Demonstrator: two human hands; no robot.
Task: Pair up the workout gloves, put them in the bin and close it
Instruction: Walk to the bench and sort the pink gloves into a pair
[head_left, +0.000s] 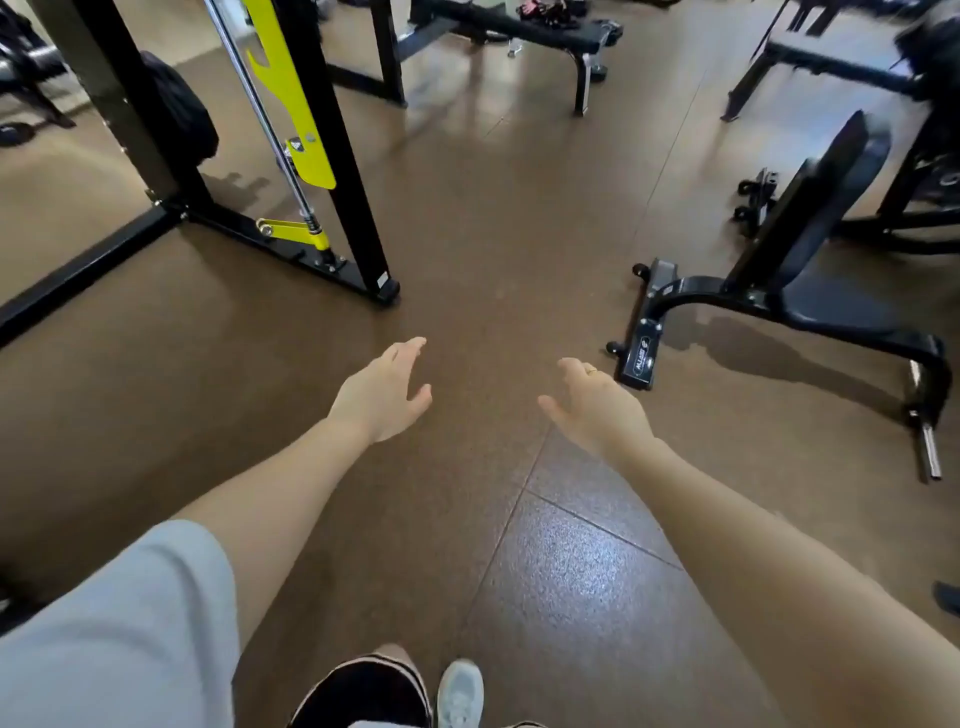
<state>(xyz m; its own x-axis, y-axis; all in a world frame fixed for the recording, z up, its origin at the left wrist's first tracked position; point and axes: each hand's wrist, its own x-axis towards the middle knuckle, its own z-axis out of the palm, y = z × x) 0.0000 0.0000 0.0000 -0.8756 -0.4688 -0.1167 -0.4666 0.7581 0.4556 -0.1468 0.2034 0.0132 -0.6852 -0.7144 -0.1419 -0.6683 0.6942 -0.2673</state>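
Note:
Several workout gloves (545, 11), pink and black, lie in a small heap on a flat black bench (524, 32) at the far top of the head view. My left hand (382, 392) and my right hand (597, 402) are stretched out in front of me over the brown floor, far from the gloves. Both hands hold nothing and their fingers are apart. A ring shows on my right hand. No bin is in view.
A black and yellow rack (291, 156) stands to the left with its base bars on the floor. An inclined black bench (795, 270) stands to the right. More black benches (841, 62) fill the far right. Brown floor (493, 234) runs between them toward the gloves.

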